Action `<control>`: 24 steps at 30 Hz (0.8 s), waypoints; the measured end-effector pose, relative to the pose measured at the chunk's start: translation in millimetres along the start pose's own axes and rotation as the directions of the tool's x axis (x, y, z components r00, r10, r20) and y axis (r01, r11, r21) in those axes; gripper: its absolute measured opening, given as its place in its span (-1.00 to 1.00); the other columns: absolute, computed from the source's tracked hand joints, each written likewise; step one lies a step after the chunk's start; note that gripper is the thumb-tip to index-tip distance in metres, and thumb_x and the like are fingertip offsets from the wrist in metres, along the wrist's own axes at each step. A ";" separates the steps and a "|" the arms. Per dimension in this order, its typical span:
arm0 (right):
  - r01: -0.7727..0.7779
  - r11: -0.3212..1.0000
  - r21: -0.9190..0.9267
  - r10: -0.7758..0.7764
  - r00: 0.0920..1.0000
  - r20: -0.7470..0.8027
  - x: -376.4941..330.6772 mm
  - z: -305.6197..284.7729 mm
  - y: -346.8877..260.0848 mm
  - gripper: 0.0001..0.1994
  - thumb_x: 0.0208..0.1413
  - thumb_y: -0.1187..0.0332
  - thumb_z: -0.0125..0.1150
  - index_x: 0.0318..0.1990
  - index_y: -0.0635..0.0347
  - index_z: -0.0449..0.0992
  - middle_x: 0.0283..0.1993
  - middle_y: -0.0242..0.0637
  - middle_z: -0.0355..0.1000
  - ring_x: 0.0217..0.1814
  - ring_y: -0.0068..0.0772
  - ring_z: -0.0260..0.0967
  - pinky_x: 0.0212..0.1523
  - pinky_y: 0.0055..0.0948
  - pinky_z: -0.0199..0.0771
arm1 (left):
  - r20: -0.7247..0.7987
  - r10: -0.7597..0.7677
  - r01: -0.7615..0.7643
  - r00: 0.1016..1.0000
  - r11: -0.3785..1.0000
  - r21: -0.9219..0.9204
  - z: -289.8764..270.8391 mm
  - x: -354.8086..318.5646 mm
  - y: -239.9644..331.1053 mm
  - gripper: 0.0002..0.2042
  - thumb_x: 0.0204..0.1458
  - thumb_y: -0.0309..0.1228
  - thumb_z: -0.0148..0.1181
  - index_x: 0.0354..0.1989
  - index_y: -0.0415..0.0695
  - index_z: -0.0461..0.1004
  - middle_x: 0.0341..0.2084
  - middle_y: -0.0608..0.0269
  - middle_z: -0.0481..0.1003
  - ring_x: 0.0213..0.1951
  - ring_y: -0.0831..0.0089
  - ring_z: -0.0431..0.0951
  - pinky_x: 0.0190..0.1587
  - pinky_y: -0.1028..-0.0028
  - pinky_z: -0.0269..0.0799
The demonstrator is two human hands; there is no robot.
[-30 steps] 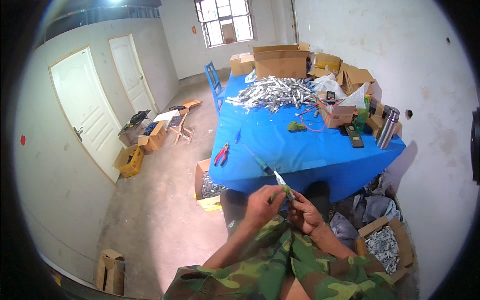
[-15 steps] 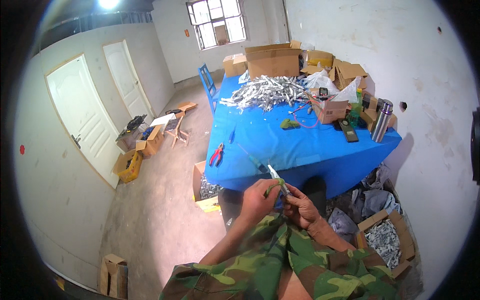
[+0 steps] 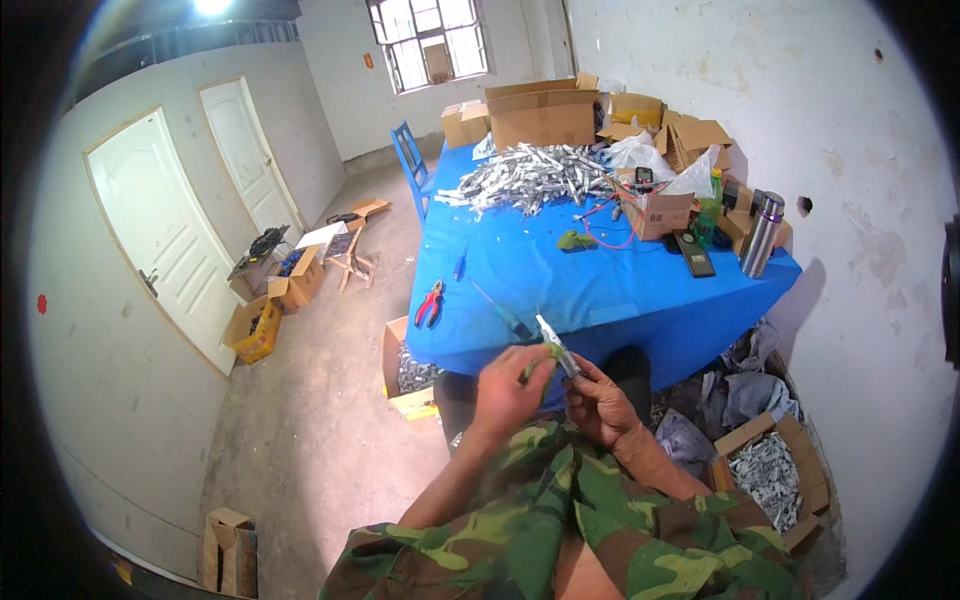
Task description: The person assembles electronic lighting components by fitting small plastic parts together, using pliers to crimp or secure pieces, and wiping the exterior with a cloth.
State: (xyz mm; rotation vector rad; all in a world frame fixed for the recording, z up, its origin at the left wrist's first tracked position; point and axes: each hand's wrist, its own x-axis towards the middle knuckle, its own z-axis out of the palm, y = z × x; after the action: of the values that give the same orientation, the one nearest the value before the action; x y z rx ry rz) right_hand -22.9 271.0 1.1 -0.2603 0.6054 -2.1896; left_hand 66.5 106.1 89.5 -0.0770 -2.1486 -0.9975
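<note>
My right hand (image 3: 602, 408) grips the lower end of a slim white-and-silver pen-shaped piece (image 3: 562, 350), its narrow tip pointing up and away toward the table. Pinched in my left hand (image 3: 508, 388) is a small green cloth (image 3: 540, 362), which lies against the side of that piece; my left fingers are partly hidden. Just beyond my hands, a screwdriver with a teal handle (image 3: 513, 322) rests on the blue-covered table (image 3: 600, 285). Farther left lie red-handled pliers (image 3: 430, 304) and a small blue screwdriver (image 3: 460, 264).
A heap of similar white-and-silver pieces (image 3: 530, 178) covers the far table. At right are a steel thermos (image 3: 763, 235), a black phone-like device (image 3: 694, 254), a green bottle (image 3: 711, 205) and a meter (image 3: 643, 180). Boxes of parts (image 3: 765, 480) stand on the floor on both sides.
My left hand has shifted slightly left with the green cloth, baring more of the pen-shaped piece. My right hand keeps its grip. The view has tilted a little.
</note>
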 end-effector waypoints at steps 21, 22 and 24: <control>-0.050 0.999 0.000 0.049 0.995 0.084 6.0 -2.8 3.7 -0.56 0.44 0.48 0.13 0.43 0.07 0.39 -0.03 -0.43 0.53 -0.23 -0.56 0.43 -0.28 -0.55 0.50 | 0.065 0.050 -0.049 0.997 0.999 -0.016 12.9 -21.6 -8.7 -0.86 0.12 -0.55 0.37 -0.16 -0.18 0.66 -0.28 0.07 0.66 -0.28 0.12 0.70 -0.25 0.33 0.60; -0.046 0.999 -0.023 0.047 0.997 0.056 5.8 -2.7 4.7 -0.55 0.43 0.46 0.14 0.43 0.07 0.39 -0.08 -0.45 0.52 -0.26 -0.57 0.42 -0.29 -0.54 0.50 | 0.063 0.056 -0.055 0.996 0.998 -0.020 12.8 -21.9 -11.0 -0.86 0.11 -0.55 0.37 -0.15 -0.18 0.67 -0.28 0.07 0.67 -0.27 0.13 0.71 -0.24 0.33 0.60; -0.040 0.997 -0.066 0.040 0.999 0.000 5.7 -0.2 6.4 -0.54 0.42 0.43 0.18 0.43 0.07 0.39 -0.18 -0.48 0.50 -0.32 -0.59 0.40 -0.33 -0.51 0.50 | 0.031 0.030 -0.029 0.999 0.999 -0.026 10.1 -17.5 -16.4 -0.85 0.12 -0.54 0.38 -0.14 -0.18 0.67 -0.26 0.07 0.67 -0.25 0.15 0.71 -0.20 0.33 0.61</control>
State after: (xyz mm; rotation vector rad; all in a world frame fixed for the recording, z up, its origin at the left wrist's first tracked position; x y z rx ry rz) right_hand -22.3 263.1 -2.4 -0.2816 0.6778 -2.1330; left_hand 67.3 105.9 63.5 -0.1367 -2.1571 -1.0125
